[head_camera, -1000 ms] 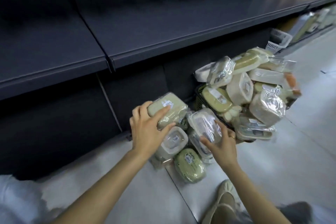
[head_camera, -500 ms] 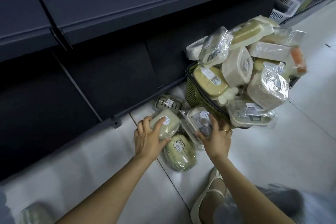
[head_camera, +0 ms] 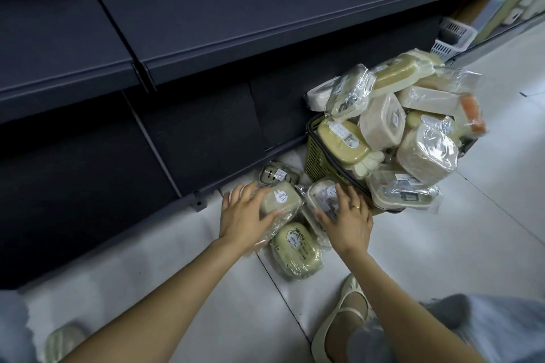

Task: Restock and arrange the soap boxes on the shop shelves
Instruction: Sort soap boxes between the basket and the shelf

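Several plastic-wrapped soap boxes lie on the floor tiles in front of the dark shelving. My left hand [head_camera: 243,219] grips a green soap box [head_camera: 281,200] with a white sticker, thumb on its near edge, fingers over its far side. My right hand [head_camera: 348,219] holds a clear-lidded soap box [head_camera: 323,194] next to it, thumb along its left edge. Another green soap box [head_camera: 296,249] lies below both, and a slotted one [head_camera: 277,175] lies behind them. A green basket [head_camera: 317,153] heaped with more wrapped soap boxes stands to the right.
Dark bare shelves [head_camera: 236,23] run across the top; the bottom shelf's front edge [head_camera: 194,200] is just left of my hands. White baskets [head_camera: 451,35] sit at the far right. My shoe [head_camera: 342,324] is near the bottom, another shoe [head_camera: 63,339] at bottom left.
Both hands came down with their boxes from in front of the lower shelf to floor level. The green box and the clear-lidded box now sit among the boxes on the tiles.
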